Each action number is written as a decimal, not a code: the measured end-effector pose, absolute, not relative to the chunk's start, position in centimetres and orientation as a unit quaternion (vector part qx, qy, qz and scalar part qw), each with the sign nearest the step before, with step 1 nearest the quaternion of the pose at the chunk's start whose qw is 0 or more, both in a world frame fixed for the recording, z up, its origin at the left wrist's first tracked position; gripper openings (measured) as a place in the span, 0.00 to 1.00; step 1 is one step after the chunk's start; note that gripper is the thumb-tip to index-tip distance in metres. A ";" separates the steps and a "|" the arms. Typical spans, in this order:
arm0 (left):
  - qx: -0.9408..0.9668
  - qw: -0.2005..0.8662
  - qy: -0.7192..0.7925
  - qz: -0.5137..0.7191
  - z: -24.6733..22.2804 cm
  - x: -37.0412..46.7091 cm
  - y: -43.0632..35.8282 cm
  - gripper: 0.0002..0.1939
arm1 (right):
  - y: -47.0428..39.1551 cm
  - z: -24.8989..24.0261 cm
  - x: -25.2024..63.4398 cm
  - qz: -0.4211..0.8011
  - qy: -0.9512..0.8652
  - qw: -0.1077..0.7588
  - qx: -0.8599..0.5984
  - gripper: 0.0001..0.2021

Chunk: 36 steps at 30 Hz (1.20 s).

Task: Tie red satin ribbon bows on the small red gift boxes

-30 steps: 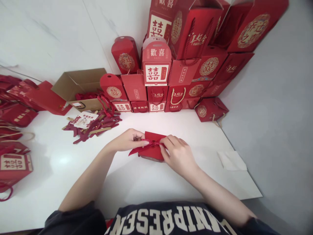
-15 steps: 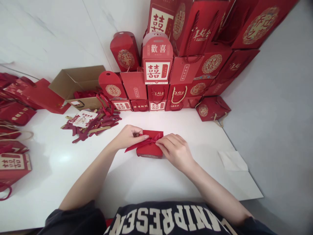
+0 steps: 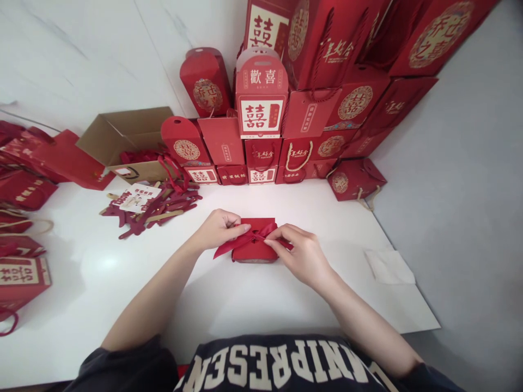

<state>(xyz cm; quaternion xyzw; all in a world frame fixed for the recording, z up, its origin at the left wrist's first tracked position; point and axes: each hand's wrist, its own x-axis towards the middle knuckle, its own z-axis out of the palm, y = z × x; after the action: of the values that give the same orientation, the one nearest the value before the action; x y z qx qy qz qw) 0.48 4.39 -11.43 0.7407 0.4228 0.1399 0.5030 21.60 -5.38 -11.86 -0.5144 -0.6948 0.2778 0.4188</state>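
A small red gift box (image 3: 254, 252) lies on the white table before me, with a shiny red ribbon (image 3: 227, 246) tied in a bow across its top. My left hand (image 3: 223, 228) pinches the ribbon's left loop between thumb and fingers at the box's left edge. On the other side, my right hand (image 3: 300, 250) grips the ribbon just right of the knot, thumb and forefinger together. One ribbon tail slants out to the lower left, and another shows beneath my right fingers.
Stacked red gift boxes (image 3: 261, 117) line the back of the white table (image 3: 212, 310). An open cardboard box (image 3: 151, 173) stands behind a pile of dark red tags (image 3: 180, 204). Red bags (image 3: 28, 277) are at the left. A white tissue (image 3: 390, 267) lies near the right edge.
The gift box has shifted slightly right along with both hands. The ribbon's loops are drawn further apart, and a tail now shows under my right fingers.
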 end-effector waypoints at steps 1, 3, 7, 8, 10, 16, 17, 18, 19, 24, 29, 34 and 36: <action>0.738 0.504 0.426 0.139 -11.4 0.6 4.3 0.23 | -5.4 -11.7 21.8 0.294 -0.681 0.418 -0.524 0.04; 0.733 0.503 0.436 0.144 -11.3 0.7 4.1 0.24 | -5.4 -11.6 22.1 0.331 -0.652 0.405 -0.549 0.05; 0.714 0.506 0.459 0.153 -11.2 1.0 3.8 0.24 | -5.3 -12.0 23.2 0.457 -0.576 0.372 -0.567 0.09; 0.709 0.509 0.463 0.154 -11.2 1.1 3.7 0.24 | -5.1 -12.2 23.6 0.494 -0.555 0.368 -0.560 0.10; 0.699 0.516 0.470 0.154 -11.3 1.2 3.7 0.23 | -4.9 -12.4 24.5 0.562 -0.526 0.346 -0.537 0.12; 0.700 0.498 0.489 0.148 -11.2 1.3 3.6 0.24 | -4.4 -11.9 28.7 0.596 -0.623 0.151 -0.484 0.09; 0.708 0.483 0.494 0.147 -11.2 1.3 3.4 0.25 | -4.5 -11.7 29.3 0.546 -0.655 0.125 -0.507 0.09; 0.716 0.465 0.500 0.145 -11.1 1.3 3.3 0.25 | -4.6 -11.6 29.6 0.480 -0.681 0.106 -0.542 0.09; 0.725 0.449 0.503 0.143 -11.0 1.4 3.2 0.25 | -4.7 -11.4 29.8 0.408 -0.699 0.098 -0.580 0.10; 0.745 0.420 0.497 0.145 -10.7 1.6 2.6 0.25 | -5.7 -10.1 26.6 0.155 -0.732 0.256 -0.612 0.10; 0.726 0.494 0.457 0.139 -10.7 1.7 3.0 0.25 | -6.7 -10.7 20.3 0.045 -0.864 0.316 -0.389 0.08; 0.730 0.506 0.431 0.156 -10.8 1.6 3.4 0.26 | -6.7 -13.1 17.6 0.004 -0.892 0.285 -0.350 0.12; 0.732 0.490 0.446 0.163 -11.0 1.7 3.4 0.26 | -6.6 -13.5 17.7 0.015 -0.891 0.281 -0.357 0.15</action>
<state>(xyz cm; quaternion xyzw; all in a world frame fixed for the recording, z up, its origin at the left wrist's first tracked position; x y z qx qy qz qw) 1.71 3.38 -11.00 0.7316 0.4455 0.1633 0.4895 17.71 -6.56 -13.50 -0.3569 -0.8909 0.0155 0.2805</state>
